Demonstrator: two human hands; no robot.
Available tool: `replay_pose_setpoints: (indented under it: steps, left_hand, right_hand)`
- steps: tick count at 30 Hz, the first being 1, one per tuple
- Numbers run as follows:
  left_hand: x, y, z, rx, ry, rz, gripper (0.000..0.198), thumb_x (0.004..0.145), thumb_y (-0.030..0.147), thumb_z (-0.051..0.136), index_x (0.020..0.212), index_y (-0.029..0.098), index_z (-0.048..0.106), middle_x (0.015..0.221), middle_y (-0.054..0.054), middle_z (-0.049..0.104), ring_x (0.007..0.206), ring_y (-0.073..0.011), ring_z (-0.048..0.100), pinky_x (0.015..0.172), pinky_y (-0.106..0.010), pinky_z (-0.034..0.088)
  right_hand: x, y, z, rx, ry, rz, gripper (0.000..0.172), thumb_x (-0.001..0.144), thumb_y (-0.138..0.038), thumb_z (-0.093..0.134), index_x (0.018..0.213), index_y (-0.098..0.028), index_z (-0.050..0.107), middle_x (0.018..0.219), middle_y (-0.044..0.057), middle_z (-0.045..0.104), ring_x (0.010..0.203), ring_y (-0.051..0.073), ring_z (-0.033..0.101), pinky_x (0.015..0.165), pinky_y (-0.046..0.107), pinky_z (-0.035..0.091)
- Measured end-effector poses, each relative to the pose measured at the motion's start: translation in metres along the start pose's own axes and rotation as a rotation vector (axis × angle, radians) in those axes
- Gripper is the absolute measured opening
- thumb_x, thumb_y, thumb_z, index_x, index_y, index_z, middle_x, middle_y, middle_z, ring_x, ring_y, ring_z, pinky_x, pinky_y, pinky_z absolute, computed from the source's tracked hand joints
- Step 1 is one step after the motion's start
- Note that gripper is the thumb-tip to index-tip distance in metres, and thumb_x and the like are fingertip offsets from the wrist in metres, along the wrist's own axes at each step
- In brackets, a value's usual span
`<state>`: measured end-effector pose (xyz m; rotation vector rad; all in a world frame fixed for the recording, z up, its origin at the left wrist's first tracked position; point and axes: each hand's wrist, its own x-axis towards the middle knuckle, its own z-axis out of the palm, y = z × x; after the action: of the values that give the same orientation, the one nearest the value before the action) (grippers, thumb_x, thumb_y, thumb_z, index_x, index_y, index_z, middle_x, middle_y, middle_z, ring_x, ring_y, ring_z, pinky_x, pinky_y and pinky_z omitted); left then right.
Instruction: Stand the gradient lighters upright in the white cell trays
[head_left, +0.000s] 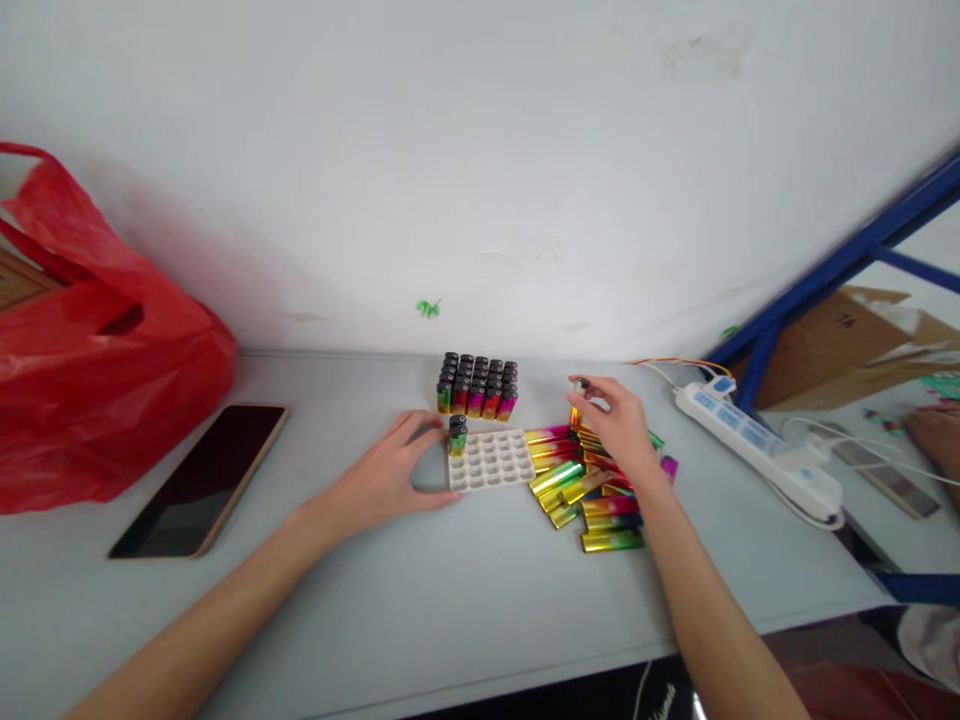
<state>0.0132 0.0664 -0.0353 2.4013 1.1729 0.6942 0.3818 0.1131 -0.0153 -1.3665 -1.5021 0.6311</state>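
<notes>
My left hand [390,475] rests on the table with its fingertips against the left edge of a white socket tray [499,462]. One or two iridescent lighters [457,436] stand in the tray's near-left corner. My right hand [619,425] pinches a lighter [577,400] by its top, above a loose heap of shiny multicoloured lighters [581,485] lying right of the tray. Behind the tray a full block of upright lighters [478,387] stands near the wall.
A dark phone [202,480] lies at left beside a red plastic bag [82,370]. A white power strip [757,445] with cables runs along the right side. Another person's hand [934,435] shows at the far right, past a blue metal frame [825,270].
</notes>
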Motion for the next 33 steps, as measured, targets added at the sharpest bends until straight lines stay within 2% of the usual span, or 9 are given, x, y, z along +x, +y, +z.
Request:
replay_pose_setpoints:
  steps: [3,5,8,10,13,15,21,29,33]
  left_hand:
    - [0.000,0.000,0.000,-0.008,-0.001,0.000,0.067,0.086,0.061,0.089,0.137,0.022,0.070,0.149,-0.017,0.063,0.143,-0.0405,0.059,0.124,-0.057,0.052]
    - [0.000,0.001,0.000,-0.009,0.002,0.004,0.067,0.087,0.063,0.088,0.136,0.021,0.070,0.148,-0.018,0.063,0.142,-0.0404,0.060,0.124,-0.058,0.052]
    - [0.001,0.002,0.000,0.001,0.006,0.009,0.066,0.086,0.062,0.089,0.135,0.022,0.070,0.145,-0.017,0.065,0.140,-0.0399,0.061,0.123,-0.058,0.053]
    - [0.002,0.003,0.000,0.003,0.012,0.009,0.064,0.085,0.059,0.089,0.135,0.022,0.071,0.144,-0.016,0.066,0.139,-0.0396,0.061,0.123,-0.057,0.053]
    - [0.003,0.006,0.001,0.001,0.029,0.003,0.062,0.086,0.055,0.089,0.134,0.022,0.071,0.142,-0.016,0.067,0.137,-0.0389,0.062,0.123,-0.057,0.053]
    - [0.003,0.006,0.002,0.002,0.039,0.000,0.061,0.086,0.054,0.088,0.135,0.021,0.070,0.141,-0.016,0.067,0.136,-0.0387,0.062,0.123,-0.056,0.053]
    - [0.003,0.005,0.002,0.009,0.018,-0.003,0.063,0.087,0.053,0.088,0.137,0.020,0.069,0.144,-0.016,0.066,0.138,-0.0391,0.062,0.124,-0.056,0.052]
    - [0.003,0.006,0.001,0.003,0.015,-0.010,0.063,0.087,0.056,0.088,0.137,0.022,0.070,0.143,-0.014,0.067,0.138,-0.0390,0.062,0.123,-0.055,0.052]
    - [0.003,0.007,0.000,0.006,0.005,-0.008,0.062,0.088,0.055,0.087,0.137,0.023,0.069,0.143,-0.014,0.066,0.138,-0.0385,0.061,0.124,-0.055,0.052]
  right_hand:
    - [-0.013,-0.029,0.012,0.335,-0.077,0.180,0.050,0.089,-0.060,0.082,0.122,-0.023,0.076,0.105,0.006,0.076,0.092,0.021,0.070,0.081,0.034,0.060]
    - [-0.023,-0.048,0.021,0.524,-0.203,0.276,0.049,0.090,-0.063,0.081,0.122,-0.027,0.070,0.093,0.001,0.072,0.076,0.016,0.063,0.066,0.028,0.054]
    - [-0.037,-0.069,0.035,0.612,-0.378,0.387,0.051,0.089,-0.069,0.080,0.117,-0.029,0.064,0.069,-0.010,0.050,0.051,0.009,0.033,0.048,0.021,0.029]
    - [-0.045,-0.077,0.047,0.554,-0.433,0.430,0.055,0.090,-0.079,0.072,0.099,-0.026,0.065,0.061,-0.012,0.035,0.048,0.008,0.019,0.046,0.022,0.017]
    - [-0.053,-0.081,0.063,0.394,-0.427,0.429,0.075,0.092,-0.092,0.052,0.061,-0.024,0.049,0.052,-0.008,0.029,0.047,0.009,0.021,0.046,0.026,0.017]
    - [-0.057,-0.081,0.070,0.316,-0.406,0.416,0.076,0.094,-0.088,0.047,0.051,-0.026,0.038,0.048,-0.005,0.031,0.046,0.010,0.026,0.047,0.028,0.019]
    - [-0.058,-0.071,0.076,0.289,-0.377,0.400,0.055,0.095,-0.061,0.045,0.051,-0.028,0.037,0.046,-0.005,0.032,0.043,0.011,0.026,0.046,0.031,0.018]
    - [-0.057,-0.074,0.074,0.278,-0.320,0.403,0.067,0.095,-0.075,0.046,0.049,-0.027,0.038,0.046,-0.004,0.032,0.046,0.011,0.028,0.048,0.030,0.018]
    - [-0.058,-0.075,0.074,0.271,-0.302,0.414,0.060,0.094,-0.067,0.048,0.050,-0.028,0.037,0.046,-0.005,0.032,0.044,0.012,0.028,0.048,0.031,0.020]
